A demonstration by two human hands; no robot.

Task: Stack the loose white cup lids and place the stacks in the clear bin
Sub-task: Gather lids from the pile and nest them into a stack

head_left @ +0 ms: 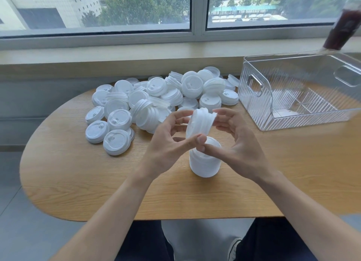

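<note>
Table: you sit at a light wood table (78,182) with a rounded left end, pushed against a wall under a wide window (136,8).
Room: grey floor (11,221) below; buildings and trees show through the glass; a pale sill (97,55) runs along the table's far side.
Bottle: a dark bottle (340,24) stands tilted in view at the far right, behind the bin.
Pile: loose white lids (156,102) lie heaped at the table's far middle, some dome up, some on edge, a few already nested in short runs.
Lid look: round, white, with ridged rims and a small raised sip tab on top.
Held lids: a short stack (201,122) of nested lids, tipped on edge, sits between your hands above the table.
Left hand (168,145): fingers curled around the held stack's left side, thumb reaching under it.
Right hand (234,143): fingertips pinching the held stack's right rim, thumb meeting the left thumb below.
Standing stack (204,161): a taller column of lids stands upright on the table just beneath your hands.
Bin (254,96): clear, ribbed walls, cut-out handles, at the table's right; no lids inside, only a clear divider grid on its floor.
</note>
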